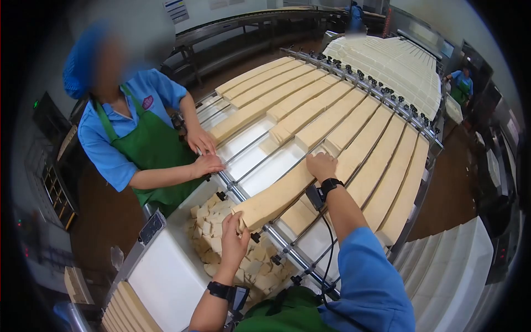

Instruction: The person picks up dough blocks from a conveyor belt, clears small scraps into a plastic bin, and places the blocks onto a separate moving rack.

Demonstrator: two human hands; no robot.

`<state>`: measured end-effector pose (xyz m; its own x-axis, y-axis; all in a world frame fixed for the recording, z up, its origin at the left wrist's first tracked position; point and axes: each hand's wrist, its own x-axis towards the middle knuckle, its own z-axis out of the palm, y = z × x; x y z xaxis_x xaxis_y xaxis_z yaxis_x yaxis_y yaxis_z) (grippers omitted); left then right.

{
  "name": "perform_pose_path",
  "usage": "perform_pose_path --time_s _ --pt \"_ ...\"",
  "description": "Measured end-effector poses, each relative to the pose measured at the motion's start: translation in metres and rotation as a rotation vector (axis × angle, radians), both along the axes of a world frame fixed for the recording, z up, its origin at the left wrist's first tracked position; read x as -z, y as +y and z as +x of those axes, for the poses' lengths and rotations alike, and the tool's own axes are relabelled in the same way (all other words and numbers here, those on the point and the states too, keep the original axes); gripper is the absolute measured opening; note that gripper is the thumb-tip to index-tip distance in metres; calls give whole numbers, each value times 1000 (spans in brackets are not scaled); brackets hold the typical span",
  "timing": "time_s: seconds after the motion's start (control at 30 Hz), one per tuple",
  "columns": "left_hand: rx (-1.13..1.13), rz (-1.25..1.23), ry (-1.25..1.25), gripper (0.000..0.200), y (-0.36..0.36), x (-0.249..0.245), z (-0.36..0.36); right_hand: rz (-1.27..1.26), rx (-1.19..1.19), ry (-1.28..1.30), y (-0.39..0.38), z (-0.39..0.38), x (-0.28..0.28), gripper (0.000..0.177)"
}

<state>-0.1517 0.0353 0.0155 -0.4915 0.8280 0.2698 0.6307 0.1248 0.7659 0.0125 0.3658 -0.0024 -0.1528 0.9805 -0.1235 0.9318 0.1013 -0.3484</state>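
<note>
A long pale yellow strip of tofu lies slanted across the near part of the conveyor, its near end reaching over the metal rail. My left hand is closed on that near end, thumb and fingers pinching its edge. Toward the strip's far end, my right hand is closed with its fingers curled over the tofu; the fingertips are partly hidden. Other tofu strips lie in rows between thin metal rods. A shorter tofu piece sits just right of the held strip.
A bin of broken tofu pieces stands below the metal rail. Across from me a co-worker rests both hands near the conveyor's left edge. Stacked white trays are at right, and cut strips lie at lower left.
</note>
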Motion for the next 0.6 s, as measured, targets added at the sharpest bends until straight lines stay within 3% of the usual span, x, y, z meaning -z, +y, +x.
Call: perform_pose_path --time_s 0.13,0.2,0.37,0.43,0.47,0.57,0.6 --pt "39 18 23 45 25 0 8 127 80 -6 7 4 7 55" --pt "94 -50 -305 43 39 2 12 195 103 -12 7 8 1 54" --pt "74 109 -191 42 56 45 9 124 76 -25 17 20 -6 53" --pt "57 175 145 41 59 48 6 160 72 11 15 24 -7 52" --pt "57 179 147 41 59 49 8 196 67 47 13 24 -8 51" --pt "172 -28 -490 42 64 27 18 176 62 -30 -7 18 -31 54" --pt "166 -21 -490 42 62 31 16 182 54 -30 -10 15 -21 54"
